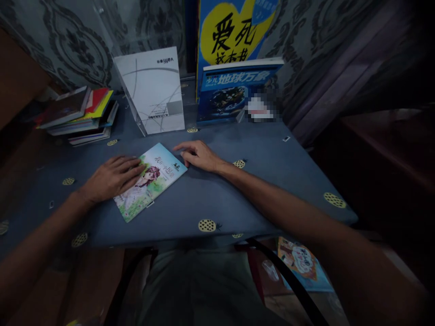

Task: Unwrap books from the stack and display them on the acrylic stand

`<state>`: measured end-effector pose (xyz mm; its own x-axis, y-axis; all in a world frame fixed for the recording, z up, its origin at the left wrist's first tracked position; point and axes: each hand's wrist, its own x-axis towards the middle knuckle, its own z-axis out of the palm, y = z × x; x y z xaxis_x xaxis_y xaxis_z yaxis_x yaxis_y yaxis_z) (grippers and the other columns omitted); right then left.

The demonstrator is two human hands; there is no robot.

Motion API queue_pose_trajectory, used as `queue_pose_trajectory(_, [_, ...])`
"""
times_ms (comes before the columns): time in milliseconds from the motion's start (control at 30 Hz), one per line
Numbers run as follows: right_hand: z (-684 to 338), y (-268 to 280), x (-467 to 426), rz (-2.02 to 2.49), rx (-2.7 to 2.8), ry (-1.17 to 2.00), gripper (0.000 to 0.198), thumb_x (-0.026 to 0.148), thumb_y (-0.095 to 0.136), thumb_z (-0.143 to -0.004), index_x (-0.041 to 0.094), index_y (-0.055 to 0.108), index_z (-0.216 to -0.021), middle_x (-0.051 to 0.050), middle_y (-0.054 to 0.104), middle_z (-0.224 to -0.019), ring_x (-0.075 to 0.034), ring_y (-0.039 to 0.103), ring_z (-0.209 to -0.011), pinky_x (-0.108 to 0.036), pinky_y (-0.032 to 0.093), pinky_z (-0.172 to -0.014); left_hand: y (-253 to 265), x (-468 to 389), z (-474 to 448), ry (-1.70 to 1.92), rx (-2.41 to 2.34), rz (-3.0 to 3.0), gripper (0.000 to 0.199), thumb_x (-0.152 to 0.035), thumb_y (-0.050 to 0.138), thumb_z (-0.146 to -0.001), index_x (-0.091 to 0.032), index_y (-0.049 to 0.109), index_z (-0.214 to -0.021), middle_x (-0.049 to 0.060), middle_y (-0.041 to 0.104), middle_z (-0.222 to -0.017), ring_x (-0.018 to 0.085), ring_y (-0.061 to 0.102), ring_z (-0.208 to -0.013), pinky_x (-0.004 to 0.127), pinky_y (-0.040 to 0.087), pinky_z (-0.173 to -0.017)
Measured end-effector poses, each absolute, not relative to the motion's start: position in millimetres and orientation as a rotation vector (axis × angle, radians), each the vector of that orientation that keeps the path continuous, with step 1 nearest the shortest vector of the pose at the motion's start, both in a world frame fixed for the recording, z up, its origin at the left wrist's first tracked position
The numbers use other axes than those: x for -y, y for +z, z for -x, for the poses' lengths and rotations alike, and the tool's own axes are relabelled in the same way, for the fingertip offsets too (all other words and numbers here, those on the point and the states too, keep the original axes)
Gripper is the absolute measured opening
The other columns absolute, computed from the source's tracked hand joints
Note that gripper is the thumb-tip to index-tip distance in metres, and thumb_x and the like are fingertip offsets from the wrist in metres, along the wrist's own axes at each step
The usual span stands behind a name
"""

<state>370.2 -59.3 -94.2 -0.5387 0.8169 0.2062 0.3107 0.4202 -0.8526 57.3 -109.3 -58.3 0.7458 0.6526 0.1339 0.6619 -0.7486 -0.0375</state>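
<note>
A thin book (159,176) with a green and pale blue cover, showing a drawn figure, lies at an angle on the blue tablecloth (183,213). Across its left side rests my left hand (113,178), fingers stretched out flat on the cover. Just past the book's upper right corner is my right hand (200,155), low over the cloth. Its index finger points left and the thumb is apart from it, with nothing seen between them. Whether a fingertip touches the book's edge I cannot tell.
Upright at the back stand a white box or folder (152,90), a blue earth book (220,97) and a taller yellow-and-blue book (234,31). At the left is a stack of books (78,115). A colourful book (306,267) lies below the table's front edge, by my lap.
</note>
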Motion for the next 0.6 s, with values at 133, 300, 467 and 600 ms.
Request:
queue_pose_trajectory(133, [-368, -95, 63, 0.984, 2.013, 1.003, 0.037, 0.019, 0.048, -0.088, 0.012, 0.072, -0.116, 0.003, 0.062, -0.055, -0.014, 0.062, -0.059, -0.027, 0.05, -0.068, -54, 122, -95, -0.181, 1.337, 2.683, 0.039, -0.043, 0.039, -0.103, -0.022, 0.07, -0.114, 0.013, 0.071, -0.125, 0.033, 0.068, -0.111, 0.052, 0.053, -0.095])
queue_pose_trajectory(300, [-368, -98, 61, 0.99, 1.916, 0.958, 0.035, 0.019, 0.049, -0.089, 0.013, 0.07, -0.116, 0.002, 0.065, -0.06, -0.015, 0.062, -0.061, -0.029, 0.052, -0.071, -68, 153, -159, -0.206, 1.435, 2.651, 0.044, -0.05, 0.051, -0.098, -0.017, 0.062, -0.125, 0.018, 0.064, -0.133, 0.037, 0.059, -0.122, 0.054, 0.049, -0.101])
queue_pose_trajectory(467, [-367, -102, 58, 0.852, 1.846, 1.107, 0.035, 0.018, 0.048, -0.09, 0.013, 0.067, -0.119, 0.001, 0.07, -0.068, -0.016, 0.069, -0.073, -0.03, 0.055, -0.082, -77, 154, -167, -0.227, 1.513, 2.608, 0.039, -0.041, 0.048, -0.101, -0.014, 0.062, -0.125, 0.021, 0.065, -0.134, 0.039, 0.06, -0.124, 0.055, 0.05, -0.1])
queue_pose_trajectory(600, [-367, -104, 58, 0.799, 1.799, 1.162, 0.031, 0.021, 0.049, -0.091, 0.014, 0.069, -0.114, 0.0, 0.071, -0.067, -0.016, 0.069, -0.074, -0.031, 0.055, -0.083, -76, 154, -166, -0.291, 1.535, 2.607, 0.037, -0.036, 0.041, -0.103, -0.015, 0.064, -0.123, 0.019, 0.067, -0.133, 0.038, 0.062, -0.124, 0.055, 0.052, -0.099])
